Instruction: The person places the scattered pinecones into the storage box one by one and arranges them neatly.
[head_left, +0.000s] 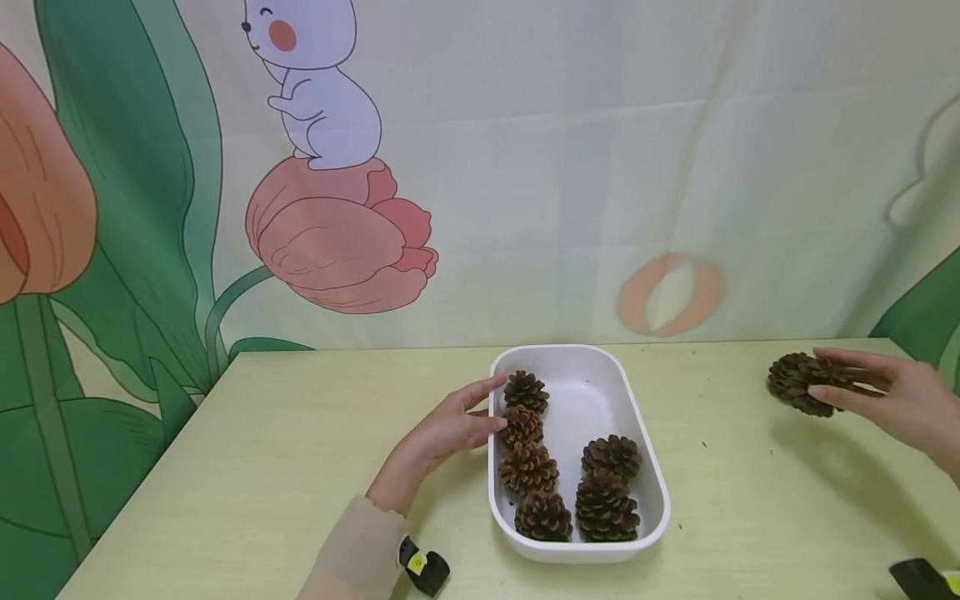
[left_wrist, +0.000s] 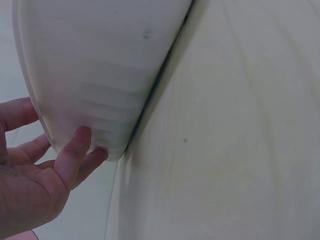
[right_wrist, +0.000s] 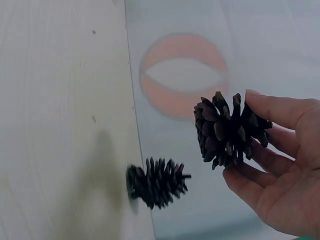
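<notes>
At the right, my right hand (head_left: 911, 404) holds a brown pine cone (right_wrist: 220, 130) above the table, thumb and fingertips on its sides. A second pine cone (right_wrist: 157, 182) stands on the table beyond it in the right wrist view; the head view does not show it distinctly. My left hand (head_left: 453, 423) holds the left side of a white tray (head_left: 651, 467). In the left wrist view, its thumb is at the rim and other fingers touch the outer wall. Inside the tray, several pine cones (head_left: 529, 468) line the left side, and two more (head_left: 606, 507) sit at the front right.
The pale yellow table (head_left: 300, 467) meets a printed cloth backdrop (head_left: 525, 208) along its back edge. Small dark crumbs lie right of the tray. A black wrist device (head_left: 427, 571) is by the left sleeve, and another (head_left: 918, 577) shows at the lower right.
</notes>
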